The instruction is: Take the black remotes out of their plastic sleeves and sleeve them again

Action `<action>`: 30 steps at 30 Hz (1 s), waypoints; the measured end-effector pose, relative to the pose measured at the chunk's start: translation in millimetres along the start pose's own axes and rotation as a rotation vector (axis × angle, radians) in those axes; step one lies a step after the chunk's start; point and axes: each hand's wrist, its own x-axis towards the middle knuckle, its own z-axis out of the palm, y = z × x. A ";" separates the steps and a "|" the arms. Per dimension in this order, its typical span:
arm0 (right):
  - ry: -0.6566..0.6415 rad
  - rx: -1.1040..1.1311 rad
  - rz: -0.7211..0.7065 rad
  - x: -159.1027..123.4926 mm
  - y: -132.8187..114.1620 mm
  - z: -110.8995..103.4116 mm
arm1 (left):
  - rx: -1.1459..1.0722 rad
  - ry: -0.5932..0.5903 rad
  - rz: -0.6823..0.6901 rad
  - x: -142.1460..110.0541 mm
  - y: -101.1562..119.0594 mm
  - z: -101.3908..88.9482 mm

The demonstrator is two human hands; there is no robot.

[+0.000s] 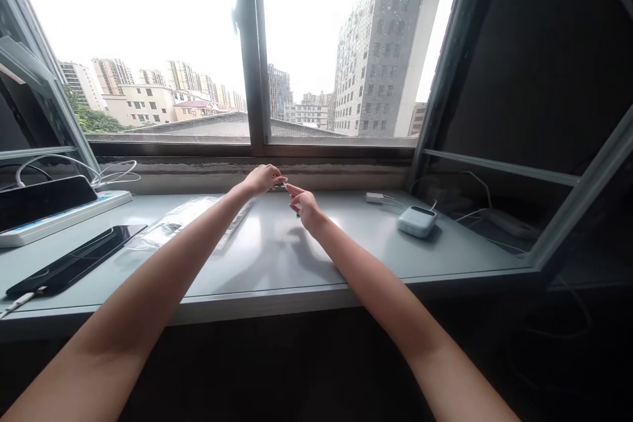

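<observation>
Both my hands are raised over the far part of the grey desk (277, 270), close together. Between the fingertips of my left hand (263, 179) is a small dark, shiny piece (279, 184), too small to name. My right hand (306, 210) meets it from the right, its index finger stretched to the piece and its other fingers curled. Whether the right fingers hold anything is hard to make out. A tiny dark bit (298, 214) shows just under the right hand. A clear plastic bag (173, 221) lies left of my hands, partly behind my left forearm.
A black tablet-like device (74, 260) with a white cable lies at the left, near a white power strip (64, 214) bearing a dark phone (49, 201). On the right are a pale power bank (417, 221) and a white plug (374, 198). A window frame (257, 149) borders the back.
</observation>
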 end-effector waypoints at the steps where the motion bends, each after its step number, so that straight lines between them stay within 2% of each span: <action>1: 0.003 0.040 0.004 -0.1 -2.6 -0.2 | 0.026 -0.030 0.012 6.7 4.6 -6.2; 5: -0.003 0.173 0.013 0.2 -15.0 -3.8 | 0.107 -0.109 0.065 33.2 25.5 -25.4; 9: 0.009 0.291 0.018 2.6 -27.4 -10.1 | 0.181 -0.164 0.081 57.9 48.1 -35.9; 14: 0.035 0.416 0.031 5.8 -39.1 -18.0 | 0.255 -0.222 0.120 79.7 76.2 -41.6; 20: 0.089 0.538 0.065 2.3 -51.5 -24.9 | 0.333 -0.259 0.124 92.3 105.0 -39.2; 25: 0.132 0.581 0.098 -1.9 -56.1 -29.2 | 0.320 -0.242 0.157 95.1 105.8 -34.9; 27: 0.134 0.592 0.076 -3.5 -58.4 -31.3 | 0.221 -0.202 0.181 93.3 98.3 -33.0; 30: 0.090 0.599 0.002 -7.2 -65.4 -33.7 | -0.053 -0.105 0.191 85.1 81.1 -29.2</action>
